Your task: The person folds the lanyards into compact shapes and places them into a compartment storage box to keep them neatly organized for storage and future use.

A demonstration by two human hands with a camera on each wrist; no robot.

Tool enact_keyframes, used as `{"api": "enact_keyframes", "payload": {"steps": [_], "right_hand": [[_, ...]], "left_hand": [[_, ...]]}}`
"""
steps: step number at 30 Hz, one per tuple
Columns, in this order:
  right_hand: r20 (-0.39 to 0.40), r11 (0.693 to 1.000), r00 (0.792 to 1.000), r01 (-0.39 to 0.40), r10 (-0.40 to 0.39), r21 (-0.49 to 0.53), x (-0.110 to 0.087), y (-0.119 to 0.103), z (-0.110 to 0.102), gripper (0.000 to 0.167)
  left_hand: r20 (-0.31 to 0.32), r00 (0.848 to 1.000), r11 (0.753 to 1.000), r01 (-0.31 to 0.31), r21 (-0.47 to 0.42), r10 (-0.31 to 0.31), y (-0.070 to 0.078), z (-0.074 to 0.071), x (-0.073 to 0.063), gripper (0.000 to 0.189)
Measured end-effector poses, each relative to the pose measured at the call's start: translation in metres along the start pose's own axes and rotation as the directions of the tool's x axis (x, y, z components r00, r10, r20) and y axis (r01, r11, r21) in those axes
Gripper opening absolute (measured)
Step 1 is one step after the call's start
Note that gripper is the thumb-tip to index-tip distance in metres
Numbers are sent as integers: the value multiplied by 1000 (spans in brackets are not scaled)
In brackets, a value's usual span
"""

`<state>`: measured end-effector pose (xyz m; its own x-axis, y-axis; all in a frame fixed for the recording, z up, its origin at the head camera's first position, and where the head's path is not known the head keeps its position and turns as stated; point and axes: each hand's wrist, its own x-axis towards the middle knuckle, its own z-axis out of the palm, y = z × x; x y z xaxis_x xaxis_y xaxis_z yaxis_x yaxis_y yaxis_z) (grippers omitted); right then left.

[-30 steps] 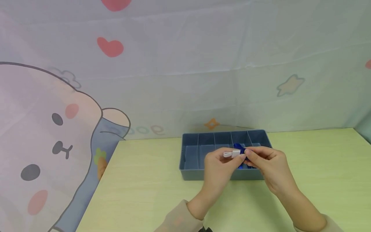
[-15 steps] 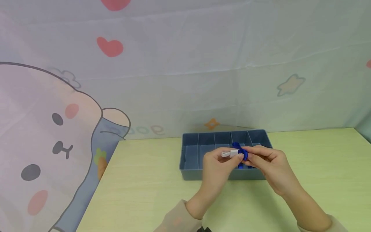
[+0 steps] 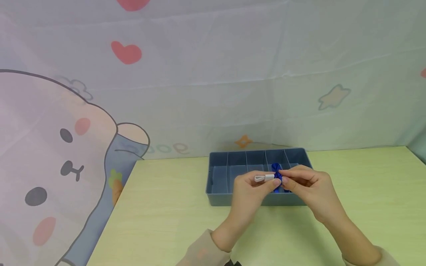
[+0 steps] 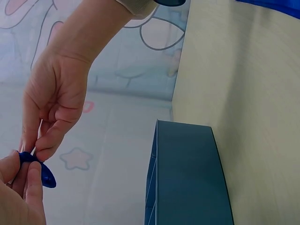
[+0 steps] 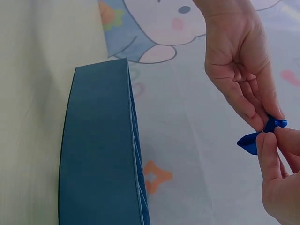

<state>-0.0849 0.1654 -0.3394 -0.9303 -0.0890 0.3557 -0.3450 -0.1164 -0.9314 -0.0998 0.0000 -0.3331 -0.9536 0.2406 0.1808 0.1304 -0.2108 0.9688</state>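
Observation:
My left hand [image 3: 247,188] pinches a strip of shiny blue ribbon [image 3: 276,168] between thumb and fingers, along with a white looped piece [image 3: 264,178] that sticks out to the left. The white piece's kind is unclear. From the other side, my right hand [image 3: 311,186] pinches the same ribbon with thumb and index finger. Both hands meet above the blue-grey tray [image 3: 221,199]. The wrist views show folded ribbon flaring out beside the fingertips, in the left wrist view as a rounded flap [image 4: 48,177], in the right wrist view as a pointed flap [image 5: 248,143].
The tray is divided into several compartments, and its right part is partly covered by the hands. It stands at the back of a pale yellow-green table [image 3: 159,214], against a printed curtain [image 3: 213,74]. Blue material [image 4: 276,5] shows at the left wrist view's top right.
The hands have hardly moved; the fingers shifted on the ribbon. Its visible loop turned more upright, and more ribbon shows between the fingertips. The white piece slid slightly left.

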Motion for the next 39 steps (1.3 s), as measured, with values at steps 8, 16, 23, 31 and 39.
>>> {"api": "enact_keyframes", "payload": {"steps": [8,16,23,31,39], "right_hand": [[-31,995,999,21,-24,-100,-1,-1,3,17],[-95,949,995,-39,9,-312,-2,-4,8,19],[-122,923,992,-87,44,-375,-2,-3,9,19],[-248,984,962,-141,109,-112,5,-5,-6,14],[132,948,963,-257,235,186,15,8,-31,26]], "left_hand": [[6,1000,999,24,-24,-24,-2,-1,0,17],[-42,997,996,62,-67,-65,-4,1,0,18],[-80,994,995,70,-65,-75,-9,1,0,14],[-105,987,992,114,-59,-120,-9,-3,3,14],[-69,967,966,239,-102,-246,-7,-9,6,18]]}}
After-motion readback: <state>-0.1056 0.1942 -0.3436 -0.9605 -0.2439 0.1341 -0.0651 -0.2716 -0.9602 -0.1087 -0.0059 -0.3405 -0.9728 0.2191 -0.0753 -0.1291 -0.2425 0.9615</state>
